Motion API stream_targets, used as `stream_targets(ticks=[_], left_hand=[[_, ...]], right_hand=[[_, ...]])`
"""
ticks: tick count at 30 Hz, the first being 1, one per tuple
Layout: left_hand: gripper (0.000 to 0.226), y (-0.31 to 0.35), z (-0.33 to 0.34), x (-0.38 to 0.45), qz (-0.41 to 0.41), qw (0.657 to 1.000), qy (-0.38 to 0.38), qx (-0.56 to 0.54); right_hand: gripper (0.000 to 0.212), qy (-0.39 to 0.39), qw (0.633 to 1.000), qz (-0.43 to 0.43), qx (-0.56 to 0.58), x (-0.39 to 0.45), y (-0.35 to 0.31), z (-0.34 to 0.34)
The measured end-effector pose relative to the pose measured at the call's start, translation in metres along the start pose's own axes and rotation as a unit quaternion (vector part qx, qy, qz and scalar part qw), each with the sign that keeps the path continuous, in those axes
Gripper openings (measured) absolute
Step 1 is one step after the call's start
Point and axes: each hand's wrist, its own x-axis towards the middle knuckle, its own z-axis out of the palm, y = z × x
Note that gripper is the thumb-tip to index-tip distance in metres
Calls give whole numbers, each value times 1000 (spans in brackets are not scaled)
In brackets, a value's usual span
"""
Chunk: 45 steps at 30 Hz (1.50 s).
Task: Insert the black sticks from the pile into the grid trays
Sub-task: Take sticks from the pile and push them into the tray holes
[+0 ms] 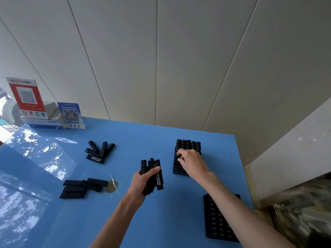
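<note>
Nearest the viewer, a filled black plastic grid tray [219, 219] lies at the desk's [125, 221] right edge. Farther along that edge, the right hand [192, 162] curls its fingertips over a second black grid tray [188, 148], apparently seating a stick; whether it grips one cannot be told. The left hand [143, 183] clasps a bundle of black rectangular sticks [152, 176], long axes pointing toward the far edge. Two loose piles [100, 152] [80, 188] remain toward the left edge. Risk: a tilted stick jams on a cell wall, or the loosely fanned bundle slips from the grasp.
</note>
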Motion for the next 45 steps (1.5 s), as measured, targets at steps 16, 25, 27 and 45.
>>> stream_targets(ticks=[16,25,27,45], left_hand=[[55,4,33,-14,16,998,-48,40],[33,4,47,-26,37,997,-48,57],[34,1,48,-25,40,996,-48,62],[62,0,16,-13,12,1000,15,1]], right_hand=[[15,-95,886,134,434,-34,-23,-34],[35,-157,869,160,440,-43,-26,-43],[35,-168,868,167,437,-43,-25,-43],[13,-75,964,115,229,-28,15,-33]])
